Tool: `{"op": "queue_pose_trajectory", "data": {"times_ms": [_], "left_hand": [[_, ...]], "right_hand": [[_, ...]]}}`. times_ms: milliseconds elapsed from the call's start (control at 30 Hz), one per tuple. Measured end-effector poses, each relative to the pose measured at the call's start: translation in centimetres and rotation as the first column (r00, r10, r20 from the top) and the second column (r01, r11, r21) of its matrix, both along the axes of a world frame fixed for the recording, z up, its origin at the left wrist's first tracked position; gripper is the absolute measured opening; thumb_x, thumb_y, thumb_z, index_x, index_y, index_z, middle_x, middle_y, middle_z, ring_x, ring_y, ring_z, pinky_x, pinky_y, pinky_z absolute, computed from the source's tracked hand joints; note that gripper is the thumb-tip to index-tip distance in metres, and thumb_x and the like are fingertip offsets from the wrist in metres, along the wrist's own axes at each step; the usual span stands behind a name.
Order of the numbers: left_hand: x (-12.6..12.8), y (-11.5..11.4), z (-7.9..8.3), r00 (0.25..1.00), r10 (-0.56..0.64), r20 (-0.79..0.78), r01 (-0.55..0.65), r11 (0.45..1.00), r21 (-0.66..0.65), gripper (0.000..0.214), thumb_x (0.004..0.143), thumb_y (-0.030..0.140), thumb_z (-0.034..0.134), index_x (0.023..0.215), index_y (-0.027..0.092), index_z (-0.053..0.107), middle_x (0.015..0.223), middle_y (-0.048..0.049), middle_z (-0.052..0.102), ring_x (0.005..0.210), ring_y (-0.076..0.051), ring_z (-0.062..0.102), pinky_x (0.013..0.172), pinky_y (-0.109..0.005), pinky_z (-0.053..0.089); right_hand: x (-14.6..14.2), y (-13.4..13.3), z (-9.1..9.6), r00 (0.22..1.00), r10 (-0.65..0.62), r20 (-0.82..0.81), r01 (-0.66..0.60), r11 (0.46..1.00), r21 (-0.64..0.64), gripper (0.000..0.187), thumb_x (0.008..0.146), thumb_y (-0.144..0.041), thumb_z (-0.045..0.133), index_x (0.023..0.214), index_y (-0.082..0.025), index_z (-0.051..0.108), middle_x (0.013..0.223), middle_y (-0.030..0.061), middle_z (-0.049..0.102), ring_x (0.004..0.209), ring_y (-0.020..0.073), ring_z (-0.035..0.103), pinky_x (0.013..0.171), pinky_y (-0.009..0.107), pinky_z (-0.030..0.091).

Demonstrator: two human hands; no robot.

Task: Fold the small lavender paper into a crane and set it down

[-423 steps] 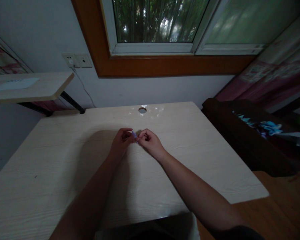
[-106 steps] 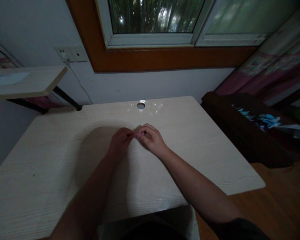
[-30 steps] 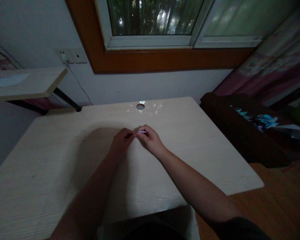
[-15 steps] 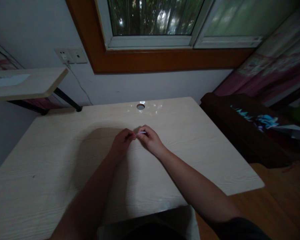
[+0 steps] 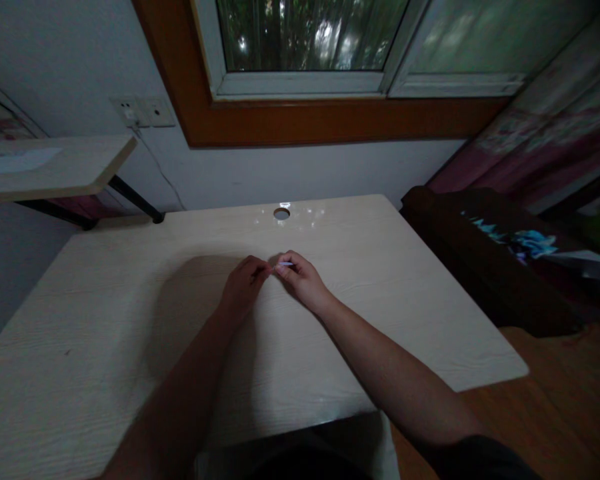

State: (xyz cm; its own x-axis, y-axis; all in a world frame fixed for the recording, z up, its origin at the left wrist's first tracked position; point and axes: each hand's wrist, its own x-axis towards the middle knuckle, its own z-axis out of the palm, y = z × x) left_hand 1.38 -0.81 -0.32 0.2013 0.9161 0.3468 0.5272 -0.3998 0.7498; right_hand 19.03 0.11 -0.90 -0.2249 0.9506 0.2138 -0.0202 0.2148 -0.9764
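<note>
Above the middle of the pale wood-grain desk (image 5: 360, 253), my two hands meet almost fingertip to fingertip. My right hand (image 5: 300, 277) is closed in a pinch on a thin whitish-lilac strip (image 5: 286, 264), which shows between thumb and fingers; its exact kind is too small to make out. My left hand (image 5: 245, 283) is also closed, thumb and fingers pressed together at the strip's left end. What lies between the left fingertips is hidden in shadow.
A round cable hole (image 5: 281, 213) pierces the desk's back edge. At the left stands a raised shelf (image 5: 80, 167) on black legs, near a wall socket (image 5: 143, 112) with a plugged-in cord. Dark brown furniture (image 5: 455, 247) with blue items on it adjoins the right side.
Both hands stay in nearly the same place. The left fingers have shifted very slightly; the strip is still in the right hand's pinch.
</note>
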Motion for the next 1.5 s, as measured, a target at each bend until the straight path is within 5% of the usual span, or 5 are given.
{"op": "queue_pose_trajectory", "data": {"times_ms": [433,1133,1500], "left_hand": [[-0.09,-0.17,0.32,0.997,-0.021,0.078,0.023,0.999,-0.025,0.013,0.089,0.031,0.059,0.082,0.021,0.062,0.082,-0.0013,0.063,0.077,-0.015,0.059,0.072,-0.026,0.049],[-0.27,-0.18,-0.03,0.995,-0.053,0.081,0.047,0.996,0.077,0.005,0.088,0.023,0.061,0.087,0.020,0.065,0.086,-0.0021,0.064,0.078,-0.014,0.062,0.075,-0.026,0.052],[-0.25,-0.26,0.40,1.000,-0.018,0.025,0.015,0.992,0.127,0.006,0.087,0.021,0.061,0.086,0.019,0.066,0.085,-0.0043,0.066,0.078,-0.016,0.063,0.076,-0.028,0.053]], "right_hand": [[-0.05,0.16,-0.31,0.998,-0.024,-0.063,0.020,0.997,-0.068,0.028,0.082,-0.047,0.067,0.081,-0.021,0.057,0.073,-0.0013,0.054,0.070,0.0147,0.050,0.069,0.028,0.039],[-0.32,-0.29,0.15,0.989,-0.076,0.126,0.056,0.987,0.154,0.013,0.086,-0.034,0.067,0.085,-0.021,0.065,0.085,0.0014,0.060,0.084,0.0163,0.057,0.077,0.030,0.044],[-0.51,-0.13,-0.61,0.992,-0.085,0.097,0.075,0.992,0.104,0.016,0.085,-0.037,0.068,0.087,-0.021,0.065,0.088,0.0027,0.062,0.086,0.0174,0.058,0.079,0.031,0.046]]}}
